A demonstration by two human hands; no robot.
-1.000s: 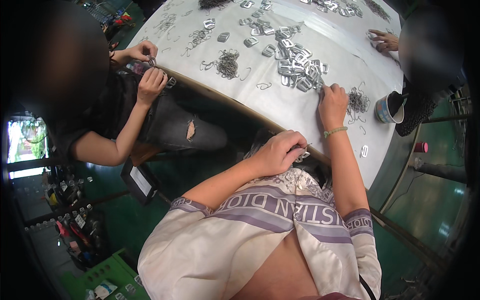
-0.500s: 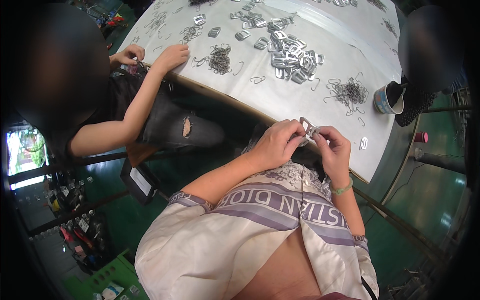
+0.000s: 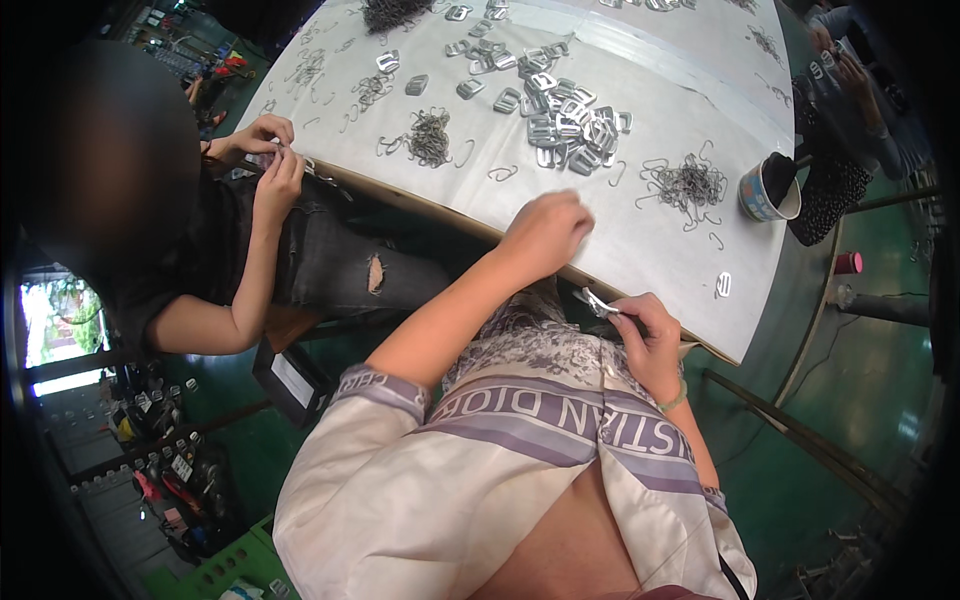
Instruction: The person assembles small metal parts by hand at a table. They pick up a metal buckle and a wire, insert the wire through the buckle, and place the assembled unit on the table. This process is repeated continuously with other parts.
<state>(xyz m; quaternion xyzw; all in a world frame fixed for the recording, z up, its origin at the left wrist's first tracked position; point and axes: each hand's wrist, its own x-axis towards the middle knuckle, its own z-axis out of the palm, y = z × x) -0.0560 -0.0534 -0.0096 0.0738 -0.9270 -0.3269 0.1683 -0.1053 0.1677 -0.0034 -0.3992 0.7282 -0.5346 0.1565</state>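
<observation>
Pinched in the fingers of my right hand (image 3: 650,335) is a silver metal buckle (image 3: 598,303), held just off the table's near edge. My left hand (image 3: 548,232) is apart from it, over the white table edge, its fingers curled downward and smeared by motion; whether anything is in them I cannot tell. Beyond my left hand lies a heap of silver slotted buckles (image 3: 575,130). A tangled pile of thin wire hooks (image 3: 690,183) sits to the right of that heap, and a single flat buckle (image 3: 723,285) lies near the table's right corner.
At the left, a co-worker's hands (image 3: 272,165) meet at the table edge. Another hook pile (image 3: 430,137) lies between us, with a loose hook (image 3: 503,173) nearby. A patterned paper tub (image 3: 768,193) holding something dark stands at the right edge. Another person (image 3: 855,90) sits far right.
My left hand has let go of the buckle and moved up and left over the table. My right hand has lowered slightly with the buckle. The co-worker's hands have come together.
</observation>
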